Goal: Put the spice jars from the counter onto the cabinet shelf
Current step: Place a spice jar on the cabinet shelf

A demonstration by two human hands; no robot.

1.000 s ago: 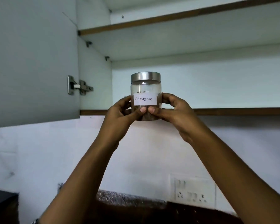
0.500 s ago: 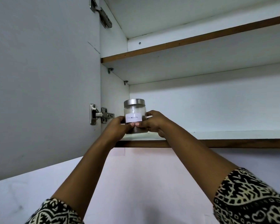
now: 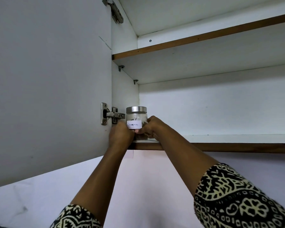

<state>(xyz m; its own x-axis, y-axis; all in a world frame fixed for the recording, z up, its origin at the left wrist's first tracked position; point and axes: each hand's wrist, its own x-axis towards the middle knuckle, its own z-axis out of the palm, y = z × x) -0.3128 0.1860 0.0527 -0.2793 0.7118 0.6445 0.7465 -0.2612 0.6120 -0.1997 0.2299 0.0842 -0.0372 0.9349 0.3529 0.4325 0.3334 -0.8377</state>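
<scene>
A clear glass spice jar with a silver metal lid and a white handwritten label stands at the far left end of the lower cabinet shelf, close to the cabinet's side wall. My left hand grips its left side and my right hand grips its right side, thumbs meeting just under the label. The jar's base is hidden behind my fingers, so I cannot tell whether it rests fully on the shelf. Brown contents show through the glass.
The open cabinet door hangs on the left, its steel hinge right beside the jar. A second shelf runs above. To the right of the jar the lower shelf is bare white board. A white wall lies below.
Both hands have carried the jar up from in front of the shelf edge and in onto the left end of the lower shelf. My view has tilted upward.
</scene>
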